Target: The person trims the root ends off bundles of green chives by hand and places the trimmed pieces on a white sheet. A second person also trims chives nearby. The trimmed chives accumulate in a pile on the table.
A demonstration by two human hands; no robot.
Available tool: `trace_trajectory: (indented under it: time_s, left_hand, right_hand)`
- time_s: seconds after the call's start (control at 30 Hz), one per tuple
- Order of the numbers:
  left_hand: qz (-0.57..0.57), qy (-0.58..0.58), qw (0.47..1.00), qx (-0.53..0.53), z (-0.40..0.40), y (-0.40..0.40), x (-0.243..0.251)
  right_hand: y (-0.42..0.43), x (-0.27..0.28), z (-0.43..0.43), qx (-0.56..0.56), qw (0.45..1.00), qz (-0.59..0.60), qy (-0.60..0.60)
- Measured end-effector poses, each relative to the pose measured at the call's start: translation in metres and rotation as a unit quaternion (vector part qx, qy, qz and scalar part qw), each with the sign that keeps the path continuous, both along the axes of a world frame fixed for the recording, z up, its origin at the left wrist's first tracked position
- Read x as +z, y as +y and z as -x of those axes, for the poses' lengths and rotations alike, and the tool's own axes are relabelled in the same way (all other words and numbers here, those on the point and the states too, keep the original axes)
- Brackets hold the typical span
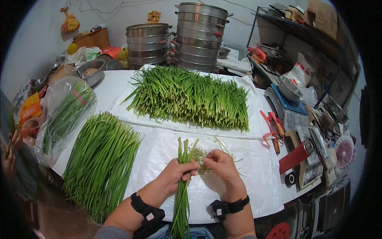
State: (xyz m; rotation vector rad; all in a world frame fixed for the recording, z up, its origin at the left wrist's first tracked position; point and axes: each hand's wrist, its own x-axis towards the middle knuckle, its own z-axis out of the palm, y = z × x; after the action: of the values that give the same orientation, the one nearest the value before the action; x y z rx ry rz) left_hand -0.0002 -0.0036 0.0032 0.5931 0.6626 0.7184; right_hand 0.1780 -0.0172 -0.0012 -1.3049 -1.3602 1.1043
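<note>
A small bunch of green garlic chives (182, 197) is held in my left hand (176, 173), stem ends pointing away from me and leaves hanging past the table's near edge. Close by on the right is my right hand (220, 165), thumb and forefinger pinched together near the stems; whether a scrap is between them I cannot tell. Under and behind my fingers lies a little pile of pale trimmings (198, 155). A few loose stalks (222, 146) lie beyond my right hand. To the left spreads a big heap of chives (101, 161); a wide, dense row of chives (191, 95) lies farther back.
White sheeting (155, 149) covers the tabletop. Chives in a clear plastic bag (65, 116) lie at left, near another person's hands (12, 149). Steel steamer tiers (200, 35) stand behind. At right are a red vacuum flask (295, 156), tape roll (290, 178), red straps (273, 127) and a scale (288, 104).
</note>
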Motion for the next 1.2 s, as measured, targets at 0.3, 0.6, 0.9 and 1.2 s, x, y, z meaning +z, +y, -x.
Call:
trace_trajectory:
  time_s: [0.3, 0.6, 0.9, 1.2]
  left_hand:
    - [0.012, -0.01, 0.999, -0.037, 0.0, -0.003, 0.0]
    - [-0.001, 0.032, 0.999, -0.016, 0.001, -0.001, -0.002]
    - [0.008, 0.009, 0.999, -0.044, 0.003, 0.001, -0.006]
    - [0.038, -0.015, 0.999, -0.03, 0.003, 0.0, -0.002]
  right_hand:
    - [-0.005, 0.007, 0.008, 0.048, 0.982, 0.029, 0.18]
    - [0.003, -0.006, 0.017, -0.033, 0.997, -0.015, 0.075]
    - [0.009, -0.014, 0.002, -0.124, 0.991, -0.036, -0.037]
    - [0.005, -0.007, 0.012, -0.044, 0.993, -0.059, 0.088]
